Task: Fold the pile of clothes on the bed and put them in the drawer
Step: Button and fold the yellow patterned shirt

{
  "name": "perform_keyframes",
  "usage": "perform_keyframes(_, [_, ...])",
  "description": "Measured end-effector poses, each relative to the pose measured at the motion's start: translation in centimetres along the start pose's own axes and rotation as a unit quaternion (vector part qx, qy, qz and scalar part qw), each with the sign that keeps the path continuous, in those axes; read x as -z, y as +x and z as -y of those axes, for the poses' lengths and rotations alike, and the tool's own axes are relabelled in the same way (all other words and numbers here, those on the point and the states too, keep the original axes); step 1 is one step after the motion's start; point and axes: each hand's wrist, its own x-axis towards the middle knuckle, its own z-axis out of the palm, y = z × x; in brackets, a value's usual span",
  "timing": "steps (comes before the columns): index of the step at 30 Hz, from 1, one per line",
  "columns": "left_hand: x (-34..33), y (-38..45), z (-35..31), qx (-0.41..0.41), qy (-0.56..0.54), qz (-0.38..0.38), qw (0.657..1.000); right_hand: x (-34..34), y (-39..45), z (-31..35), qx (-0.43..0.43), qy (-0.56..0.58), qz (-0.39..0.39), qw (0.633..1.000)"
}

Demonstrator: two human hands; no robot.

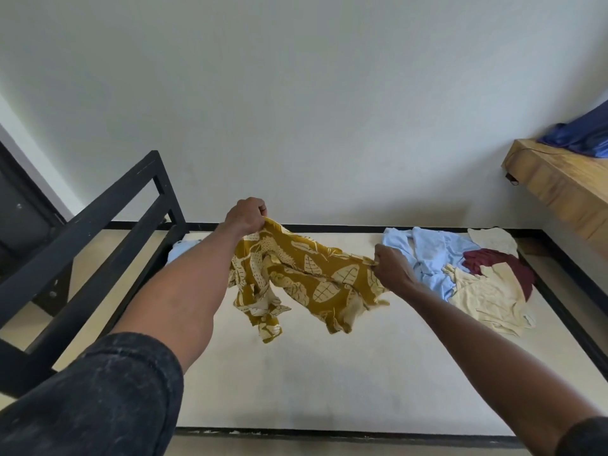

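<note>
Clothes pile (467,274): heaped unfolded at the far right corner of the bed, holding light blue, maroon and cream pieces tangled over one another.
Mustard shirt (296,278): a leaf-printed garment held up in the air above the mattress, stretched between both hands, its lower part hanging crumpled and not touching the bed.
Left hand (246,218): raised higher, fist clenched round one top edge of the mustard shirt.
Right hand (391,268): lower and nearer the pile, fingers pinching the other end of the same shirt.
Bed (329,373): a pale mattress in a black frame; the wide middle of it lies below the hanging shirt.
Blue item at far left (181,250): a small patch of light blue cloth shows behind the left forearm at the mattress edge; whether it is folded cannot be told.
Drawer: not identifiable in this view; a wooden shelf (559,182) on the right carries a dark blue bundle (582,133).
Progress: early, by my reading. Nothing in sight is plainly folded, and nothing is plainly put away.
Step in hand: likely spreading the mustard shirt out so it can be laid flat and folded.
Left to do: fold this shirt, then each piece in the pile, then carry all of them to the drawer.
</note>
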Motion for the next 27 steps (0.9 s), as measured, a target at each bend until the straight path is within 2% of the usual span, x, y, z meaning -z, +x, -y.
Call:
perform_keyframes(2, [0.3, -0.2, 1.4, -0.014, -0.001, 0.047, 0.999, 0.6, 0.1, -0.1, 0.009, 0.040, -0.028, 0.999])
perform_keyframes(4, [0.5, -0.7, 2.4, -0.028, -0.025, 0.099, 0.994, 1.3, 0.3, -0.3, 0.019, 0.086, -0.010, 0.996])
perform_keyframes(6, [0.4, -1.2, 3.2, -0.036, -0.035, 0.130, 0.990, 2.0, 0.7, -0.4, 0.039, 0.077, 0.020, 0.996])
perform_keyframes(11, [-1.5, -2.1, 3.9, -0.021, -0.009, 0.084, 0.996, 2.5, 1.7, -0.3, 0.045, -0.072, 0.021, 0.996])
perform_keyframes(17, [-2.7, -3.2, 3.7, 0.000, -0.119, 0.006, 0.993, 2.3, 1.7, -0.2, 0.014, -0.026, 0.026, 0.999])
perform_keyframes(20, [-2.7, -3.2, 3.8, -0.017, -0.062, 0.041, 0.997, 2.2, 1.8, -1.1, -0.021, 0.017, 0.067, 0.997])
perform_keyframes(23, [-3.1, -3.2, 3.1, -0.005, 0.006, 0.086, 0.996, 2.5, 2.2, -2.1, 0.011, -0.009, 0.084, 0.996])
perform_keyframes(27, [-4.3, -2.8, 1.9, 0.033, -0.066, 0.082, 0.994, 2.9, 2.9, -2.8, 0.018, -0.030, 0.068, 0.997])
